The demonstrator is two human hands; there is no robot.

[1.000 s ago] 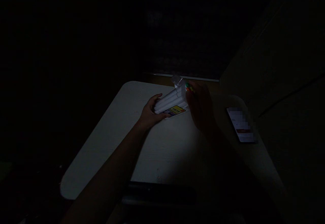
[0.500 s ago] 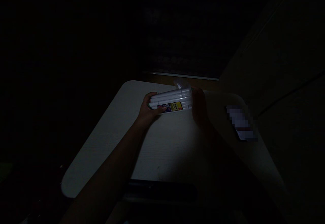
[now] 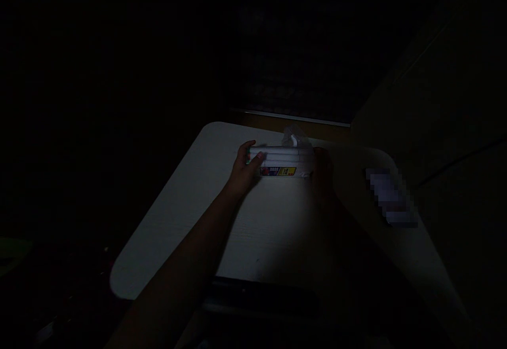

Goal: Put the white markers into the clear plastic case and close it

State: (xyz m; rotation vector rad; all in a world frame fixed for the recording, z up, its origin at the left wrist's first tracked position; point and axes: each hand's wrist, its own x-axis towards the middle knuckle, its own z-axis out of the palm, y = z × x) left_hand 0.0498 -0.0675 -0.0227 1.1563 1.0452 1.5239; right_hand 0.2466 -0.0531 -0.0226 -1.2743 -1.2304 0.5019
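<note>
A clear plastic pack of markers (image 3: 280, 157), with white barrels and a yellow and dark label on the near side, lies level between my two hands over the table. My left hand (image 3: 242, 173) is closed round its left end, the thumb on top, and green and red marker ends show by the fingers. At the right end my right hand (image 3: 324, 172) is in deep shadow, its curled fingers against the pack and partly hidden. A crumpled clear flap (image 3: 295, 133) stands up behind the pack.
The pale table (image 3: 253, 233) has rounded corners. A phone (image 3: 390, 196), its screen blurred, lies near the right edge. A dark long object (image 3: 261, 296) is at the near edge. A wall rises to the right; the surroundings are very dark.
The pack has turned from slanting up rightward to nearly level and shifted right in view. The coloured end by my right hand is out of sight; coloured ends now show at the left.
</note>
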